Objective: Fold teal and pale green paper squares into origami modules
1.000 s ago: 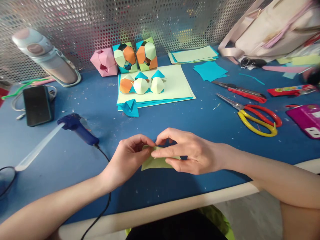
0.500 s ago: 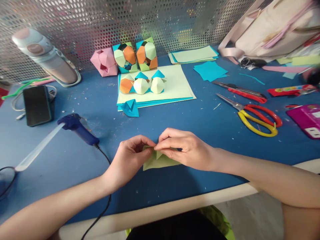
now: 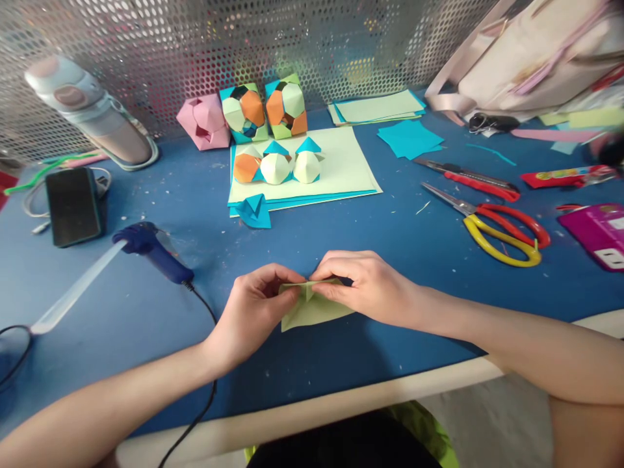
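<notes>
Over the blue tabletop [image 3: 370, 224], lower centre, green paper [image 3: 314, 314] is finger-pinched by left hand [image 3: 253, 311] and right hand [image 3: 373, 286]; the top edge is best kept taut.

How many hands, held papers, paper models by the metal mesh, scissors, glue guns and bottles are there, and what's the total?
Left hand and right hand: 2
Pale green paper held by both: 1
Pink paper model: 1
Multicoloured paper models: 2
Scissors: 1
Glue gun: 1
Bottle: 1
Total: 9
</notes>
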Action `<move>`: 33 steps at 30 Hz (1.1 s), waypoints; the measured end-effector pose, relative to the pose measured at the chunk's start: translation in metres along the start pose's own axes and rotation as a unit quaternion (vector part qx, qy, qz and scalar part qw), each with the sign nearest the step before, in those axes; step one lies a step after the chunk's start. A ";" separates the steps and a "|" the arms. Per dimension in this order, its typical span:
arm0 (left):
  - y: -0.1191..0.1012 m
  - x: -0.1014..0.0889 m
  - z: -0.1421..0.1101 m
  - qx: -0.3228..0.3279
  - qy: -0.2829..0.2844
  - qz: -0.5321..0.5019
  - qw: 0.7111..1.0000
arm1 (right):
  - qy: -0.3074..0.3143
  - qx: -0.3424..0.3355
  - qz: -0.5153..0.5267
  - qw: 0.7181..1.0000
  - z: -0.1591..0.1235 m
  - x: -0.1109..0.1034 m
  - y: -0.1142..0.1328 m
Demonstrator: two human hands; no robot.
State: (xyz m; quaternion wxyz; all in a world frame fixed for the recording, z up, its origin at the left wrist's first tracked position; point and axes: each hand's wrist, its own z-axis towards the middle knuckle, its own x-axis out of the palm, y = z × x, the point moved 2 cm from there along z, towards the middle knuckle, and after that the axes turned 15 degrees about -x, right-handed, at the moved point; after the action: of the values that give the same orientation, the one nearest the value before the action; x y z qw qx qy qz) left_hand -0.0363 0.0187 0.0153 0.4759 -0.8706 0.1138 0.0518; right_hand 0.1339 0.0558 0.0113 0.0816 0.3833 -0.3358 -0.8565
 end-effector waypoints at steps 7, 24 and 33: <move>0.000 0.000 0.002 -0.007 -0.004 0.005 1.000 | 0.013 -0.019 -0.002 1.000 0.001 -0.004 0.000; 0.001 0.003 0.006 0.000 0.064 0.033 0.997 | 0.063 -0.052 -0.049 0.995 -0.004 -0.005 -0.001; -0.005 -0.001 0.006 0.005 0.075 0.094 0.993 | 0.060 -0.056 -0.031 0.996 -0.001 -0.006 0.000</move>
State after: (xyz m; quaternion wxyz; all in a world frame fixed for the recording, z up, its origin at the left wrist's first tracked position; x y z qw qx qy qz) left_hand -0.0361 0.0260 0.0163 0.4632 -0.8552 0.2307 0.0305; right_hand 0.1388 0.0575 0.0147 0.0960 0.4387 -0.2701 -0.8517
